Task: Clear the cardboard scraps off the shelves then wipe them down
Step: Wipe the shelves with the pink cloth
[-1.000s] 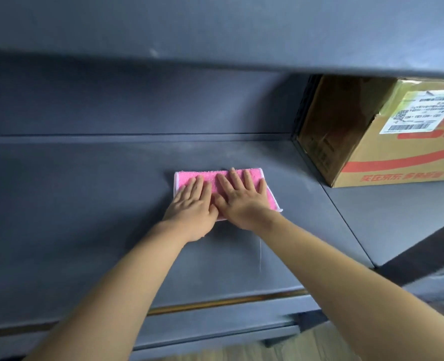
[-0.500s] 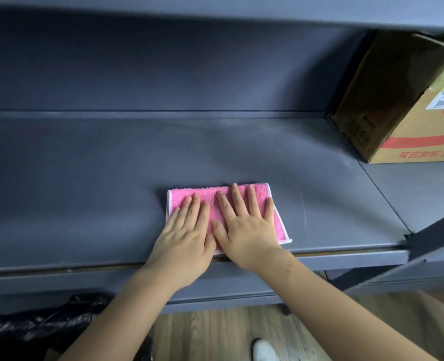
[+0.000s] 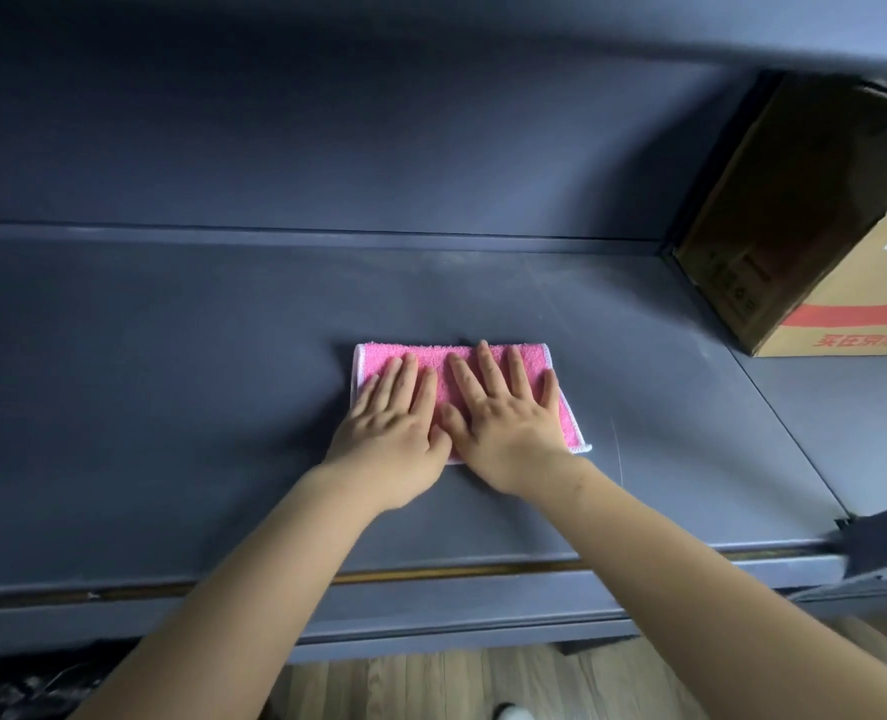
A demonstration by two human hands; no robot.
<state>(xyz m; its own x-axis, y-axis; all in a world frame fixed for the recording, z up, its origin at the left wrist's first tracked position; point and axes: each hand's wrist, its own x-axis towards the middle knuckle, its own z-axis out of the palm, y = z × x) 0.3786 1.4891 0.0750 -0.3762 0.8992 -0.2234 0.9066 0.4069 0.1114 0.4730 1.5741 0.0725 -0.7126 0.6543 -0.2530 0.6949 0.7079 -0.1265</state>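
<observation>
Storeroom: dark metal shelving [image 3: 171, 356], labelled shipping carton [image 3: 815, 241], wood floor [image 3: 431, 683].

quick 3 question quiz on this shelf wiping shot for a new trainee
1. True or false: the left hand and the right hand both press flat on the pink cloth.
2. Where is the cardboard box relative to the cloth? A) to its left B) to its right, further back C) on the floor
3. Fill in: the cloth lies on the grey shelf and its edging is ____.
Key: 1 true; 2 B; 3 white.
</observation>
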